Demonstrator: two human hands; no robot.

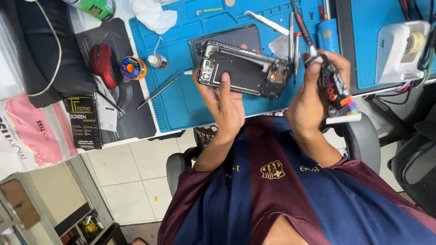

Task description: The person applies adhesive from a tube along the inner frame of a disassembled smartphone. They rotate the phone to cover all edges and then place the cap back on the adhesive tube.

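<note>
Head view: phone frame (pixel 245 69) between left fingers (pixel 224 78).

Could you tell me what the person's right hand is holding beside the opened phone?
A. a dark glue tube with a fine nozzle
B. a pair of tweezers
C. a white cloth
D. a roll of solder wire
A: the right hand grips a dark tube, its nozzle pointing at the opened phone held in the left hand.

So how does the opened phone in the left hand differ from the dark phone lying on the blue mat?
The opened phone is held up in the left hand, while the dark phone lies flat on the blue mat. The opened phone shows bare inner parts; the dark phone shows a smooth plain face. Both are dark slabs.
</note>
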